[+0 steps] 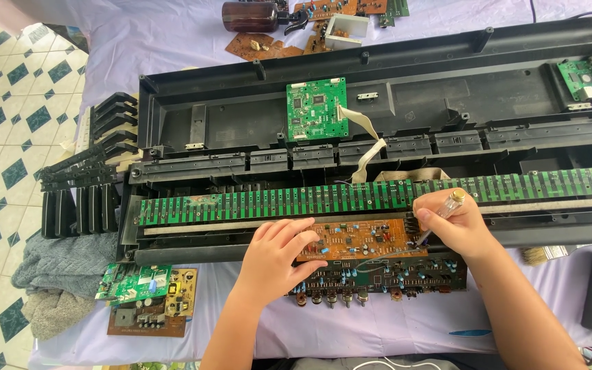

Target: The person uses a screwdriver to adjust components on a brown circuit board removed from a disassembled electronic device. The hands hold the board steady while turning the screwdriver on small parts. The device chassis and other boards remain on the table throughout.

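R hand (pixel 455 226) has its grip closed round a clear-handled screwdriver (pixel 440 218), tip slanting to 7 o'clock onto the right edge of the orange rectangular circuit board (pixel 361 240), long axis 9-to-3, w/ L hand (pixel 279 257) flat, holding nothing, at its 9 o'clock end, nearer the counter (pixel 378 325) edge.

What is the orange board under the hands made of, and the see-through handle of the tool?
The orange board looks like matte resin circuit board, studded with small parts. The tool handle in the right hand seems glossy clear plastic, since light shines through it. The left hand rests on the board.
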